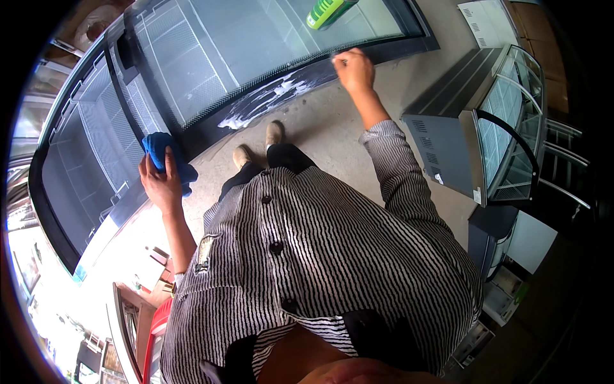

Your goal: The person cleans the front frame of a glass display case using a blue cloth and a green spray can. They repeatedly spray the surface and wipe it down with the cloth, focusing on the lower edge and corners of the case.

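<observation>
Plainly, our left hand [163, 185] grasps a bunched blue cloth [158, 147] beside the glass-topped cabinet's dark frame [198, 137], its long axis slanting upper left to lower right. Our right hand [357, 72] curls near white foam [272, 96]; we cannot tell whether it holds anything. 1 green container [325, 14], pale-lettered, points lower left.
</observation>
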Tool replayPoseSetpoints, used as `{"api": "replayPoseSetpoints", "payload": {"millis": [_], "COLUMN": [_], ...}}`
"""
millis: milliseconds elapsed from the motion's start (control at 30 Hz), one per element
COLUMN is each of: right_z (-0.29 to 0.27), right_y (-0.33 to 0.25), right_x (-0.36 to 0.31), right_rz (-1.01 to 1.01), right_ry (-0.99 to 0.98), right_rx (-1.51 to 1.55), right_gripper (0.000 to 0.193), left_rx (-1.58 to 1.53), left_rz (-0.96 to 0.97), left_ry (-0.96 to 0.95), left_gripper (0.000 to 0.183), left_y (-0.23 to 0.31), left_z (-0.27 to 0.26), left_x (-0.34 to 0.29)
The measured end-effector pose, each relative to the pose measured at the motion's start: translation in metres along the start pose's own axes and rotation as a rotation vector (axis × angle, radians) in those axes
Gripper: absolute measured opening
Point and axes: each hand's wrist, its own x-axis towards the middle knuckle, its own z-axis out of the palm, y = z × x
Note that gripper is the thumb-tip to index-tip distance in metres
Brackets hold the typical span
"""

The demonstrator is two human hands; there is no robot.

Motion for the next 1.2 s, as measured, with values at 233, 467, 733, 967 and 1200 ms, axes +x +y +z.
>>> {"api": "replayPoseSetpoints", "payload": {"millis": [233, 467, 733, 967, 1200], "right_z": [-0.002, 0.009, 0.016, 0.009, 0.024], "right_y": [-0.010, -0.039, -0.053, 0.005, -0.071], "right_x": [-0.006, -0.028, -0.032, -0.013, -0.057], "right_rz": [-0.095, -0.221, -0.131, -0.017, -0.254], "right_ry": [-0.050, -0.015, -0.015, 0.187, 0.115], "right_rx": [-0.024, 0.164, 0.205, 0.009, 0.277], "right_gripper": [0.009, 0.003, 0.009, 0.005, 0.006], "left_rx": [0.001, -0.019, -0.035, -0.048, -0.010], "left_rz": [0.020, 0.018, 0.032, 0.055, 0.008], "left_ry": [0.019, 0.031, 0.046, 0.054, 0.011], "left_gripper": [0.054, 0.050, 0.049, 0.050, 0.056], "left_y": [-0.005, -0.004, 0.000, -0.002, -0.002], "left_z": [0.002, 0.003, 0.004, 0.003, 0.001], "left_x": [0.000, -0.001, 0.001, 0.000, -0.001]}}
